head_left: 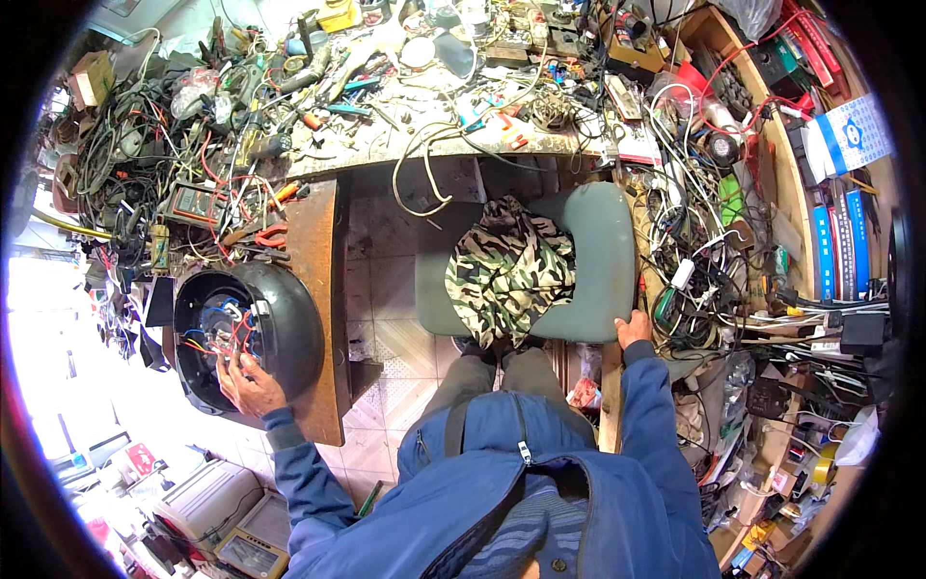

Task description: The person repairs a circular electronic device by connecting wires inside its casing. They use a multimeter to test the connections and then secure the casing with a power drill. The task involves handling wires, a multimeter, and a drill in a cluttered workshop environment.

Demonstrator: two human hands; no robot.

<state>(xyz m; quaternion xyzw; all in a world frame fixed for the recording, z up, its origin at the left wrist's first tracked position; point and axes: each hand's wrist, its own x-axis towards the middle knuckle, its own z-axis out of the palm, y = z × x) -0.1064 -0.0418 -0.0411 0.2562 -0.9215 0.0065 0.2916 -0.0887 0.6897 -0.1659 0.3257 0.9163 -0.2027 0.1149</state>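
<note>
My left hand (253, 388) reaches into a black, rounded appliance housing (297, 323) lying on its side at the left edge of the bench. Its fingertips are beside red, blue and yellow wires (231, 318) inside. The thumb stands apart from the fingers, and I see nothing firmly held. At the right, my right hand (633, 329) closes over the front right corner of a grey-green chair (600, 253). A bunched camouflage cloth (511, 275) lies on the chair in front of my legs.
Tools and scraps crowd the bench (386, 154). Red-handled pliers (273, 235) and a multimeter (196, 204) lie just beyond the housing. Tangled cables (690, 309) fill the right side near wooden shelving (786, 164). A loose cable (397, 183) hangs over the bench's front edge.
</note>
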